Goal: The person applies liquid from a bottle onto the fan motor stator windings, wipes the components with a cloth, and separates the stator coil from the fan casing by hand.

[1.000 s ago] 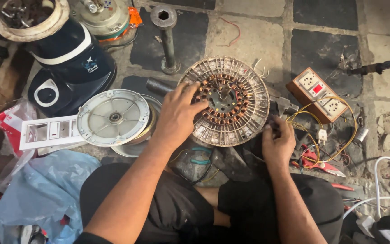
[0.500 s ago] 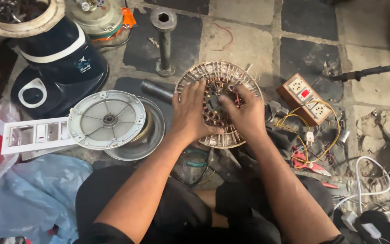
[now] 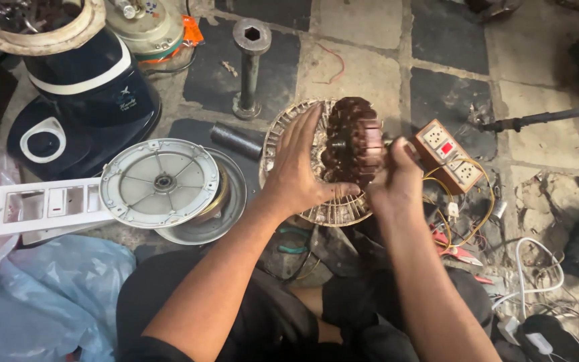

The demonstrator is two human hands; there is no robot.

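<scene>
Gripping a brown copper-wound stator (image 3: 351,142) at the centre of the frame, the right hand (image 3: 397,177) is closing its fingers around the part's right edge, while the left hand (image 3: 299,167) is pressing flat, fingers spread, on the round ribbed fan-motor housing (image 3: 283,137) beneath it. A silver motor cover (image 3: 159,182) is lying at left, a wooden socket board (image 3: 452,154) at right.

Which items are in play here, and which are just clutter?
In play: left hand on round motor housing; right hand at copper-wound stator.

Clutter: fan cover plate, blue mixer base, socket box, metal post, white switch plate.
</scene>
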